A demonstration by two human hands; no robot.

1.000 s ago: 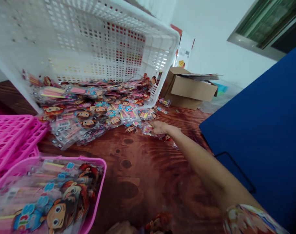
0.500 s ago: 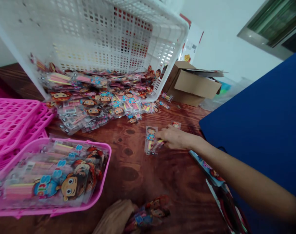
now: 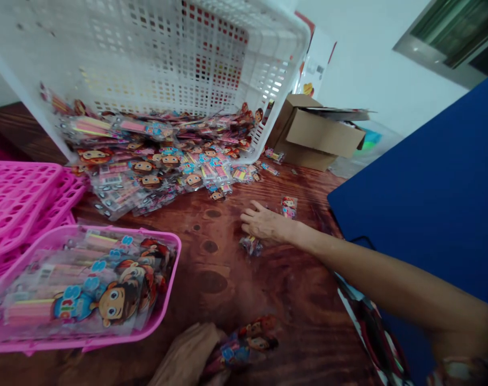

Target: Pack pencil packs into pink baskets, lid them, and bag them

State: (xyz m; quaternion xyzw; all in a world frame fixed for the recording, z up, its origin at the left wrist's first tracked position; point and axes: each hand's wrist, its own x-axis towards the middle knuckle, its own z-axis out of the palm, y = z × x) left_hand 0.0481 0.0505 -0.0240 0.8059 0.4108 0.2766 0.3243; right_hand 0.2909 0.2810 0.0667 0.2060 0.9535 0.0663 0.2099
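My right hand (image 3: 262,222) reaches out over the wooden table (image 3: 244,289), fingers spread flat, pressing on a small cartoon-character packet (image 3: 250,245) that peeks out under it. Another single packet (image 3: 288,206) lies just beyond the hand. My left hand (image 3: 189,356) sits at the bottom edge, closed around a bunch of the same packets (image 3: 244,343). A tipped white plastic crate (image 3: 155,64) spills a big heap of packets (image 3: 163,161) onto the table.
A pink basket (image 3: 163,305) holding several packets stands at the near left, with stacked pink baskets (image 3: 22,198) behind it. A cardboard box (image 3: 320,136) sits at the back. A blue panel (image 3: 428,187) fills the right side.
My right hand drew a packet back from the heap toward me, then laid its fingers flat over it. My left hand with its bunch has come into view at the bottom.
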